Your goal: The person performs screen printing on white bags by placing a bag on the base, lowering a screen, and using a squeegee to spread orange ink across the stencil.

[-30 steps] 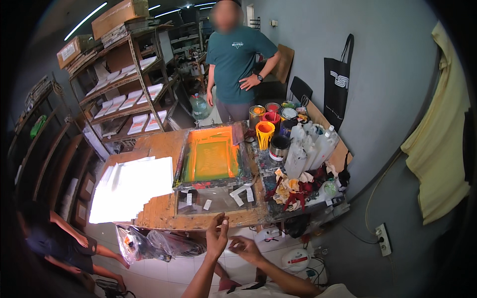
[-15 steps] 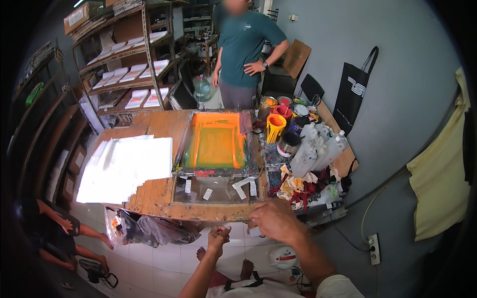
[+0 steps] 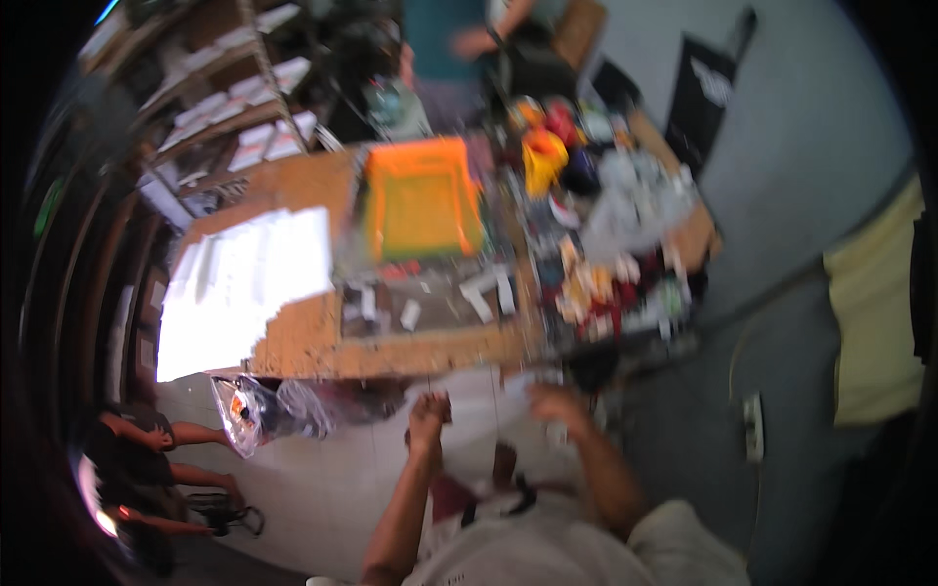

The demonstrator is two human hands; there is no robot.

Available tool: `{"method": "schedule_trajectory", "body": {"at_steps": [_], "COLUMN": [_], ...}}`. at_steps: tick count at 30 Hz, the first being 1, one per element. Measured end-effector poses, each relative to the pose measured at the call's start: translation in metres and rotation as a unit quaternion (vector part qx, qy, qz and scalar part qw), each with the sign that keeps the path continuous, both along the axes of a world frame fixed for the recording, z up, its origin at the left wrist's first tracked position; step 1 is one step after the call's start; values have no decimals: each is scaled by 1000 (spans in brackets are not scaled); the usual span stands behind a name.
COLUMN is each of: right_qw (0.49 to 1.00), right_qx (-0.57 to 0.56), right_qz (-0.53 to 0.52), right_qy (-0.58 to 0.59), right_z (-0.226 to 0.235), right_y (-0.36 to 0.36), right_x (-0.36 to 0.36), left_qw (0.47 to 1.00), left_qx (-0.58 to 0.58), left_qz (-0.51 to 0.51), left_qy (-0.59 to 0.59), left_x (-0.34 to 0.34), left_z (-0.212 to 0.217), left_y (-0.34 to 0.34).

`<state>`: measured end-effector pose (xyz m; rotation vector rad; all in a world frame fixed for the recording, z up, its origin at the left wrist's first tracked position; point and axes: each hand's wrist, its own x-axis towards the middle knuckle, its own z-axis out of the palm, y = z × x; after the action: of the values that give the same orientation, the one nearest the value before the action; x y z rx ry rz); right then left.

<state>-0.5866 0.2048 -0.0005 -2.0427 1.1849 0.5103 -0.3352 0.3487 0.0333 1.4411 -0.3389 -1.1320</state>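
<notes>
The view is smeared by motion. My left hand [image 3: 428, 418] is raised just off the table's front edge with its fingers curled; whatever they hold, if anything, is too small to name. To its right, my right hand [image 3: 559, 405] is also off the front edge, its fingers too blurred to read. A pale shape shows by its fingertips, and I cannot tell whether it is held. Beyond the hands stands the wooden table [image 3: 293, 363]. On it lies a screen-printing frame [image 3: 420, 200] coated with orange and green ink. A dark board [image 3: 440, 314] with white strips lies nearer me.
White paper sheets [image 3: 244, 283] spread over the table's left. At the right are a yellow ink pot [image 3: 543, 161], translucent bottles [image 3: 635, 200] and crumpled rags [image 3: 601, 293]. A person [image 3: 445, 54] stands behind the table; another [image 3: 147, 439] sits at lower left. Shelves [image 3: 210, 59] stand at back left.
The view has tilted, so the table sits higher in it. My right hand has drawn back from the table's edge. My left hand stays raised and curled.
</notes>
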Motion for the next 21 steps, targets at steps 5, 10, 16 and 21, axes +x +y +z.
{"method": "schedule_trajectory", "body": {"at_steps": [5, 10, 16, 21], "right_qw": [948, 892, 862, 889], "right_qx": [93, 132, -152, -130], "right_qz": [-297, -399, -444, -432], "right_qy": [-63, -170, -194, -85], "right_z": [4, -26, -113, -169], "right_y": [7, 4, 0, 3], "right_x": [-97, -128, -152, -106], "left_qw": [996, 966, 946, 937], "left_qx": [44, 188, 255, 254], "left_qz": [-74, -176, -191, -234], "left_qy": [8, -25, -52, -49], "left_x": [7, 1, -11, -31], "left_z": [-25, -55, -77, -64], "left_y": [42, 81, 111, 86]}}
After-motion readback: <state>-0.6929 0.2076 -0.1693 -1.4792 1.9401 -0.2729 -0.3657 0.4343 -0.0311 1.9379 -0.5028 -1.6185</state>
